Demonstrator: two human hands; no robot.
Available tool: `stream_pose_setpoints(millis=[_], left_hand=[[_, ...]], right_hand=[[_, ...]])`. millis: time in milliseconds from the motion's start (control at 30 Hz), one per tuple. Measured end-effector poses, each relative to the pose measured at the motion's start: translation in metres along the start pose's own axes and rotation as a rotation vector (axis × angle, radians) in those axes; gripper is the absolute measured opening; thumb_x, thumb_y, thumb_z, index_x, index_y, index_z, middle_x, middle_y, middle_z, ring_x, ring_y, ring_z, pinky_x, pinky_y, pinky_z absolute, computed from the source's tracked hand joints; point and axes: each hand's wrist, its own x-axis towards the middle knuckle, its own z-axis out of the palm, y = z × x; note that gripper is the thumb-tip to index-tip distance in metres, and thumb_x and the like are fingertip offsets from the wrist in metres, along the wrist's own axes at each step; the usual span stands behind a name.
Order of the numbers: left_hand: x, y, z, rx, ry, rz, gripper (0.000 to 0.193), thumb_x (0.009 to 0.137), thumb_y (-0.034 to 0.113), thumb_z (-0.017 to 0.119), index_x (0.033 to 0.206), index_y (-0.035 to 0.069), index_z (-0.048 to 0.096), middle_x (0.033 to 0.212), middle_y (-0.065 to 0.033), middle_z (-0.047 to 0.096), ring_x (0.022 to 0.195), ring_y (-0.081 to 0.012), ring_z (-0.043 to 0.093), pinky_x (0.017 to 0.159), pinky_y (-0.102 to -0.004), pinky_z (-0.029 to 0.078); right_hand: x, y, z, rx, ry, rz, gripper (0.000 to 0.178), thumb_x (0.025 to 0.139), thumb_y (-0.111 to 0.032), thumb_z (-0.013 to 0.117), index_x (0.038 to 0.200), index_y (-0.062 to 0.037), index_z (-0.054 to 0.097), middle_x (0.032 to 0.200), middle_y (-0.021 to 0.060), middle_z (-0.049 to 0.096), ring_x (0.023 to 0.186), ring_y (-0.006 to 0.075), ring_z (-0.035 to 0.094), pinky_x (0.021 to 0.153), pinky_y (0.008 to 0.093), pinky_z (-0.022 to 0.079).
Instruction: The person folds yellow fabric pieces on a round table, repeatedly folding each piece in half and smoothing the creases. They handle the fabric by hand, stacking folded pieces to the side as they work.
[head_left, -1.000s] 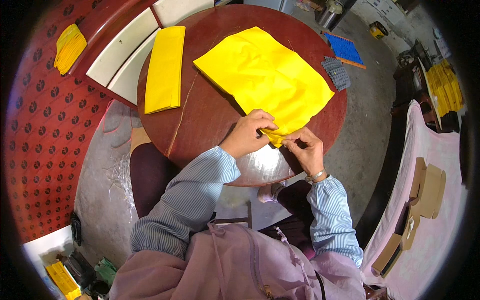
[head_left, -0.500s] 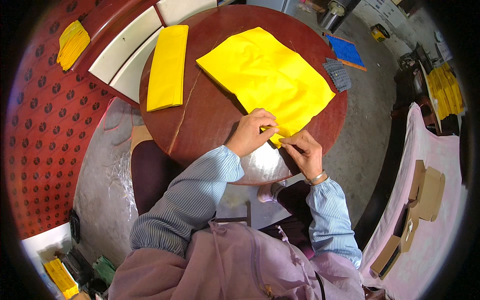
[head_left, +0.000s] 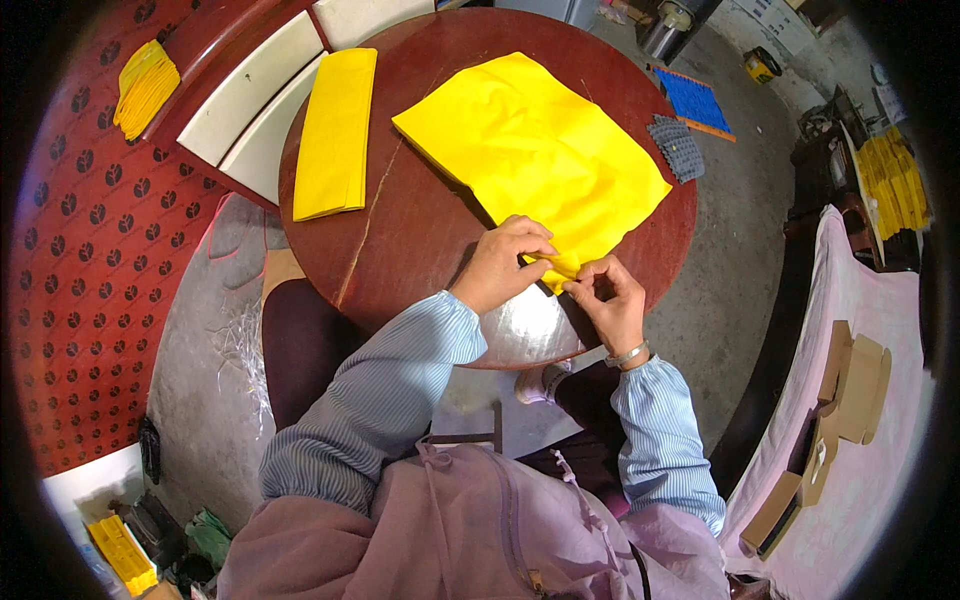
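Observation:
A wide yellow cloth piece [head_left: 540, 145], slightly wrinkled, lies spread on the round dark-red table [head_left: 415, 245]. Its near end narrows to a small strip at the table's front edge. My left hand [head_left: 503, 265] pinches that end between thumb and fingers from the left. From the right, my right hand [head_left: 612, 305] grips the tip of the same end with thumb and forefinger, the other fingers curled. Whatever lies under the fingertips is hidden. To the left on the table rests a neatly folded yellow cloth stack [head_left: 335, 140], apart from both hands.
A grey textured pad [head_left: 677, 148] sits at the table's right edge. Beyond it, a blue mat [head_left: 695, 102] lies on the floor. Pink cloth covers a surface at right, bearing an opened cardboard box [head_left: 850, 390]. More yellow bundles [head_left: 147, 90] stand at the far left.
My right hand has shifted slightly, its thumb and forefinger now bent more tightly at the cloth's tip. My left hand and the spread cloth stay nearly in place.

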Motion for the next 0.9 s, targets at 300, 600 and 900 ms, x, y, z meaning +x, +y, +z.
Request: stream_pose_setpoints(millis=[300, 600, 900], left_hand=[[0.003, -0.003, 0.000, -0.073, 0.002, -0.034, 0.015, 0.099, 0.016, 0.078, 0.105, 0.002, 0.079, 0.123, -0.0153, 0.074, 0.116, -0.0310, 0.072, 0.102, -0.0409, 0.059], [0.000, -0.006, -0.006, -0.065, -0.042, 0.046, 0.014, 0.095, 0.008, 0.079, 0.107, 0.002, 0.079, 0.123, -0.0145, 0.073, 0.115, -0.0322, 0.071, 0.109, -0.0433, 0.055], [0.002, 0.000, 0.005, -0.021, 0.069, -0.019, 0.017, 0.092, 0.011, 0.083, 0.104, 0.001, 0.078, 0.121, -0.0137, 0.075, 0.109, -0.0291, 0.074, 0.097, -0.0367, 0.060]], right_hand=[[0.001, -0.008, -0.003, -0.140, -0.001, -0.242, 0.012, 0.090, -0.003, 0.086, 0.101, -0.0022, 0.081, 0.091, 0.0055, 0.072, 0.081, 0.0133, 0.068, 0.074, 0.0281, 0.055], [0.000, 0.002, -0.001, 0.035, 0.007, 0.003, 0.015, 0.089, -0.006, 0.089, 0.101, -0.0017, 0.081, 0.093, 0.0029, 0.072, 0.083, 0.0106, 0.067, 0.075, 0.0260, 0.053], [-0.003, -0.008, -0.003, -0.126, -0.001, -0.076, 0.015, 0.089, -0.006, 0.088, 0.100, -0.0027, 0.079, 0.090, 0.0038, 0.070, 0.081, 0.0120, 0.068, 0.073, 0.0261, 0.054]])
